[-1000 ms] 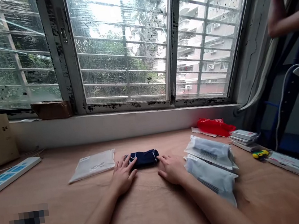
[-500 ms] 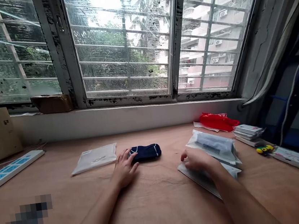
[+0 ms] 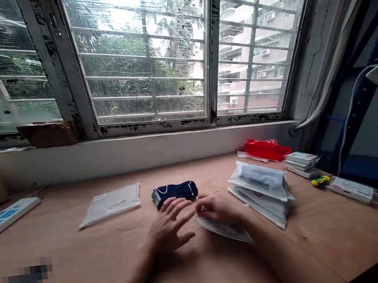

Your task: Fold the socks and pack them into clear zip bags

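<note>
A folded navy sock (image 3: 174,193) with white trim lies on the plywood tabletop (image 3: 85,250), a little left of the middle. My left hand (image 3: 168,226) hovers just in front of it with fingers spread, holding nothing. My right hand (image 3: 220,209) grips the near edge of a flat clear plastic packet (image 3: 224,230), drawn out to the table's middle. A stack of similar plastic packets (image 3: 260,188) lies just right of that hand. Left of the sock lies a flat white packet (image 3: 110,205).
A red plastic bag (image 3: 267,149) and a small pile of white boxes (image 3: 302,163) lie at the table's back right. A white power strip (image 3: 7,219) lies at the left. A barred window (image 3: 141,60) and its sill run along the back.
My right hand has drawn a packet from the stack toward the middle. My left hand has left the sock's side and moved right. The sock stays put.
</note>
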`<state>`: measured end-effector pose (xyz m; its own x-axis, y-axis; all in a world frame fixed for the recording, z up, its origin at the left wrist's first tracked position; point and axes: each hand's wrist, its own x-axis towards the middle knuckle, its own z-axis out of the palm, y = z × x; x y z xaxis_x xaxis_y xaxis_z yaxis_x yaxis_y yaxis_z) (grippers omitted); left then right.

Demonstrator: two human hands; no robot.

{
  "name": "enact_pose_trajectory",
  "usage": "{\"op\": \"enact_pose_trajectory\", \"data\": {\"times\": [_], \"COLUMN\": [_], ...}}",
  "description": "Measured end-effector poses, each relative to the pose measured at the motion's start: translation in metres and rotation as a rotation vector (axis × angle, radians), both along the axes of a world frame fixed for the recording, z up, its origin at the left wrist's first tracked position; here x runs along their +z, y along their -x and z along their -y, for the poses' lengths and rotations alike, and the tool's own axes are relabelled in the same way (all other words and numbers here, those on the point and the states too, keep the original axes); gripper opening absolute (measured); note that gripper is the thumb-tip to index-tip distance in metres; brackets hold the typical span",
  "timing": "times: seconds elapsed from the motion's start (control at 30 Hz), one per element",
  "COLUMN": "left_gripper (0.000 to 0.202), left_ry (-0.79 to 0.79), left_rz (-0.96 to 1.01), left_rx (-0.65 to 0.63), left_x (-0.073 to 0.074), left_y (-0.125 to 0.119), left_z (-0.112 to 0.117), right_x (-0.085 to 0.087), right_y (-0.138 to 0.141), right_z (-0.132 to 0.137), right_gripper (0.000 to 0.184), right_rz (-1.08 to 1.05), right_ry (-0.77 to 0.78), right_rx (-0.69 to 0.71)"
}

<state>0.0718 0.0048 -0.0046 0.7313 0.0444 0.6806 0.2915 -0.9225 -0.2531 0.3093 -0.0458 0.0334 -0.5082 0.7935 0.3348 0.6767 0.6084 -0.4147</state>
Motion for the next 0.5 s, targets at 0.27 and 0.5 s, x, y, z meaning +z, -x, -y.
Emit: {"op": "enact_pose_trajectory", "data": {"times": [0.27, 0.5], "left_gripper": [0.014, 0.014], "left_ry": [0.062, 0.308], "left_rz": [0.14, 0.712], "left_rx": [-0.114, 0.376], "left_x": [0.01, 0.024], "left_y": [-0.018, 0.026], "left_z": [0.024, 0.004], "right_x": [0.002, -0.008], "right_y": [-0.004, -0.027], "right_z": [-0.005, -0.019], "right_gripper": [0.015, 0.072], "right_rz": [-0.326, -0.89], "right_ry": [0.143, 0.381], "right_rx": [0.069, 0.211]}}
